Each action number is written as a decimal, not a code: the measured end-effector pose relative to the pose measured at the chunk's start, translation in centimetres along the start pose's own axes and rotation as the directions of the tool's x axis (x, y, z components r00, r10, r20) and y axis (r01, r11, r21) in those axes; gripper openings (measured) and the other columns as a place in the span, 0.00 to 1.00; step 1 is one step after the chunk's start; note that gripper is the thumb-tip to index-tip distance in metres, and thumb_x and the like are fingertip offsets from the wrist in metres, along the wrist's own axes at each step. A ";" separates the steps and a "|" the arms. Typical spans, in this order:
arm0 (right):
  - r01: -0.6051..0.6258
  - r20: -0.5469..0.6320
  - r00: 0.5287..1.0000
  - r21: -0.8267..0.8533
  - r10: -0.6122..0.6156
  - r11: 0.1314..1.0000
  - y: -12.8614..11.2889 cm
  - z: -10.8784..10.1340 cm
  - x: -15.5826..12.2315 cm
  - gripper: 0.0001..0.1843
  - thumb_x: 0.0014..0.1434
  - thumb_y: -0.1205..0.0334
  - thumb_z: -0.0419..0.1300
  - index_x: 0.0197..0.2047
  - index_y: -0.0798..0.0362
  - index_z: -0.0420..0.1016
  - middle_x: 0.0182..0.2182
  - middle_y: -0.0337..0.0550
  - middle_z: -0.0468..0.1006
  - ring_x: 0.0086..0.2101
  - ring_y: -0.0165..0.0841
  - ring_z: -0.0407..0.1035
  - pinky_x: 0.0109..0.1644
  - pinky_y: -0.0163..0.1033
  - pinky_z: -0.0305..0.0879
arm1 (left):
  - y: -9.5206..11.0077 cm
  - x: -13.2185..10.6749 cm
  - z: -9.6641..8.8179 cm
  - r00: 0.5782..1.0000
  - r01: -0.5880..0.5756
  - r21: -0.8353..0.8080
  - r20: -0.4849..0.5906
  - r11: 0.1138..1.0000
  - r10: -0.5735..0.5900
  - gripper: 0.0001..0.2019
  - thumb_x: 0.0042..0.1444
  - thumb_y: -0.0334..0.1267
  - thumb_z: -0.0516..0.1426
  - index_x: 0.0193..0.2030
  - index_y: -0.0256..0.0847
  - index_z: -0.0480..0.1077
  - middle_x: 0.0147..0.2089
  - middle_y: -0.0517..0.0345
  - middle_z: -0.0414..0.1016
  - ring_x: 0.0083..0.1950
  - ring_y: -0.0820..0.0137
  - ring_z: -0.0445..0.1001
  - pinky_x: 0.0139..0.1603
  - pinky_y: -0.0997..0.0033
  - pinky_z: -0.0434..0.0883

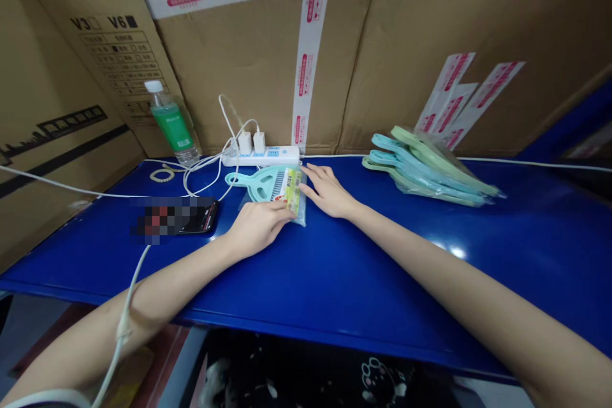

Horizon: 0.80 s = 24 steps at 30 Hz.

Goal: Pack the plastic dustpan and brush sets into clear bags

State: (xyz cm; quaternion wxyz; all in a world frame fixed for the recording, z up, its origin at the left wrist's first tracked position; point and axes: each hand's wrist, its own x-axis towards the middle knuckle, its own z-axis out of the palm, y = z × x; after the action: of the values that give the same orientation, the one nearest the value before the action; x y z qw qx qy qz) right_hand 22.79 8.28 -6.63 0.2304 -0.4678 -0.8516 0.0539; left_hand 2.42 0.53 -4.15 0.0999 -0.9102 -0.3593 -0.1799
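Note:
A mint-green mini dustpan and brush set (pixel 262 183) lies on the blue table in a clear bag, its handle to the left and a yellow-green label card (pixel 291 190) at the right end. At the near edge of the bag, my left hand (pixel 258 226) is closed, with its fingertips on the bag by the card. My right hand (pixel 332 194) rests at the bag's right end, thumb and fingers spread, thumb tip near the card. To the right lies a stack of bagged dustpan sets (pixel 425 169) in light green and blue.
Behind the set is a white power strip (pixel 275 156) with chargers and loose cables. A bottle with a green label (pixel 173 127) stands at the back left, near a beaded bracelet (pixel 162 175). A phone (pixel 198 218) lies left of my left hand. Large cardboard (pixel 248 64) walls the back.

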 end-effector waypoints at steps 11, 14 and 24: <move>0.010 -0.022 1.000 -0.016 -0.010 1.000 -0.2 0.0 0.0 0.33 0.64 0.44 0.41 0.63 0.56 0.62 0.61 0.55 0.65 0.58 0.48 0.57 0.59 0.59 0.56 | -0.8 0.2 0.1 0.999 -0.021 -0.035 -0.041 0.999 0.020 0.12 0.62 0.30 0.51 0.42 0.42 0.76 0.40 0.59 0.80 0.40 0.69 0.79 0.37 0.72 0.76; 0.014 -0.028 1.000 -0.018 -0.015 1.000 -0.1 0.2 -0.1 0.33 0.64 0.43 0.41 0.63 0.55 0.61 0.60 0.54 0.66 0.58 0.47 0.57 0.59 0.59 0.56 | -0.9 0.1 0.1 0.998 -0.037 -0.014 -0.041 0.999 0.036 0.13 0.62 0.29 0.50 0.43 0.41 0.75 0.41 0.58 0.80 0.40 0.68 0.79 0.37 0.71 0.77; 0.027 -0.024 0.999 -0.027 -0.028 0.999 0.0 0.3 0.0 0.33 0.64 0.44 0.42 0.63 0.57 0.61 0.59 0.56 0.67 0.57 0.47 0.57 0.59 0.59 0.57 | -0.5 0.2 -0.3 0.997 0.001 0.162 0.074 0.987 -0.013 0.10 0.65 0.35 0.49 0.39 0.39 0.72 0.36 0.58 0.79 0.33 0.68 0.79 0.31 0.72 0.73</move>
State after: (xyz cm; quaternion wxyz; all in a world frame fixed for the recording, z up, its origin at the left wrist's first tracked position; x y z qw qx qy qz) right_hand 22.68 8.26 -6.87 0.2350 -0.4596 -0.8558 0.0335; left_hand 2.14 0.95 -3.71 0.1591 -0.9039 -0.3796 -0.1164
